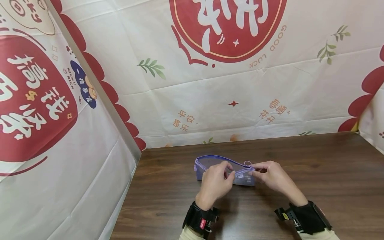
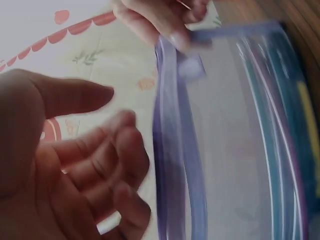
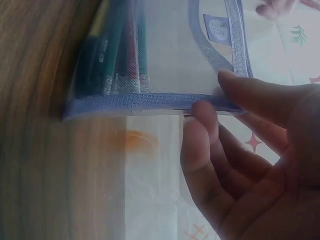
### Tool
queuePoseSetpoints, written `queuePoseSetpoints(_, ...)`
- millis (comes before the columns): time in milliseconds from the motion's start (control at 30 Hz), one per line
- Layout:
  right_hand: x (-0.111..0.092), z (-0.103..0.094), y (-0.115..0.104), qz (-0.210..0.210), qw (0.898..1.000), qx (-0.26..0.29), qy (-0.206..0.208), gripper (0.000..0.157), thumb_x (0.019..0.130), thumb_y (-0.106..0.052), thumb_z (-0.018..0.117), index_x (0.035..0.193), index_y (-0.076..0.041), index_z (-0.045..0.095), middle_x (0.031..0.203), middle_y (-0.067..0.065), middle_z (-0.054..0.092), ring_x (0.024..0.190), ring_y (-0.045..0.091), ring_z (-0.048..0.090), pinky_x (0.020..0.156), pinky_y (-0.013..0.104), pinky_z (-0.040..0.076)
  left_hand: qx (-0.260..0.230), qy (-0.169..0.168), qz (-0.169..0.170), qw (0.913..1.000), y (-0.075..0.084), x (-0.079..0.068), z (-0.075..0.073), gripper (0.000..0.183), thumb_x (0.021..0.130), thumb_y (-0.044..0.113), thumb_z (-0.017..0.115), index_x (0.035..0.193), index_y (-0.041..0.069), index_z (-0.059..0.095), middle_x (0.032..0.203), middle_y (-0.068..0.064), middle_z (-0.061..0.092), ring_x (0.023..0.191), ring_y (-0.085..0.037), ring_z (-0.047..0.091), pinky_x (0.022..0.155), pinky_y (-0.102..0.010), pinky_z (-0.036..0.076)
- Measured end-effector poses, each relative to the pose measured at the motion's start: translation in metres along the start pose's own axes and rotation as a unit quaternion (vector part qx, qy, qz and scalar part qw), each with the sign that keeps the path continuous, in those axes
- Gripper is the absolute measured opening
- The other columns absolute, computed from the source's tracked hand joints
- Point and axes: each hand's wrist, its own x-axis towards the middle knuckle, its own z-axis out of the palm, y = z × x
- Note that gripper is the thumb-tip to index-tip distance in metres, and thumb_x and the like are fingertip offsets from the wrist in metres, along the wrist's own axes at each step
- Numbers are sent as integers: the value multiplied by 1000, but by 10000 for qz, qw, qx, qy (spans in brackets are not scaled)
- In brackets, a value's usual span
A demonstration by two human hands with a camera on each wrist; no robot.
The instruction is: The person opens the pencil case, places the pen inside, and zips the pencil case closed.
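Observation:
A see-through mesh pencil pouch [image 1: 245,182] with lilac trim stands upright on the table. Its two top edges bow apart in the head view, and a small loop [image 1: 247,163] sticks up at the right end. Several pens or pencils [image 2: 272,105] lie low inside it. My right hand [image 1: 274,176] pinches the pouch's right top corner between thumb [image 3: 270,100] and fingers. Beside the zip strip [image 2: 172,135] hovers my left hand [image 1: 216,181], its thumb apart from loosely curled fingers. The left wrist view shows nothing between them.
The brown wooden table [image 1: 162,200] spreads around the pouch. Behind it hangs a printed white cloth [image 1: 210,96], and another cloth panel [image 1: 90,160] stands along the left side. Black straps with cameras [image 1: 199,216] sit on both wrists.

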Motion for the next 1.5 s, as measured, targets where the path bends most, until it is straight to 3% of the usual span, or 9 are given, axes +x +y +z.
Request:
queuePoseSetpoints(200,-2,2,0,-99,9998,46,155,23,81,-14,70,103,-6,74,77,4,70,58,9,57,48,26,48,-166,43,-557,9983,21,12,9,15,86,30,61,89,17,68,57,14,50,46,2,41,44,-18,31)
queuePoseSetpoints(333,-2,2,-1,-131,9997,13,189,21,80,-10,70,101,-6,74,78,5,71,59,10,58,49,26,48,-121,41,-921,9957,31,22,14,19,86,33,61,88,16,69,60,10,58,48,-3,48,44,-23,37)
queuePoseSetpoints(467,-3,3,-2,-187,9996,-38,214,19,79,-8,70,98,-6,75,80,6,72,61,10,59,50,27,48,116,-240,-1241,9919,36,32,21,25,86,37,60,90,15,70,73,3,69,60,-12,59,51,-30,45)
queuePoseSetpoints(633,-4,4,-3,-364,9990,-74,263,20,78,-7,71,98,-5,75,85,10,74,64,9,61,52,27,50,170,-595,-1488,9869,39,37,30,28,87,40,58,89,16,72,82,0,72,67,-16,62,56,-34,48)
queuePoseSetpoints(767,-5,3,-4,-401,9989,-60,222,20,79,-7,70,98,-6,75,85,9,74,64,9,61,53,28,50,119,-600,-1554,9860,38,39,34,27,86,41,58,87,18,73,82,2,72,66,-14,61,56,-34,47)
queuePoseSetpoints(1100,-7,2,-3,-452,9988,-94,161,13,80,-8,69,92,-9,75,78,2,72,63,7,60,54,28,51,-235,-434,-1613,9857,40,40,38,24,85,43,61,71,23,62,64,11,60,58,-7,51,53,-30,39)
queuePoseSetpoints(1333,-7,3,-5,-468,9989,-24,17,12,82,-8,67,92,-8,74,74,5,71,56,5,57,49,26,50,-963,-37,-1413,9853,38,39,36,25,84,29,64,63,18,62,53,10,56,44,-4,46,42,-23,36)
queuePoseSetpoints(1500,-9,2,-6,-379,9992,92,-34,16,83,-8,67,96,-4,75,72,7,71,48,5,52,43,24,45,-1246,78,-1491,9809,36,38,36,24,83,25,65,61,17,63,48,9,57,39,-1,46,38,-20,34)
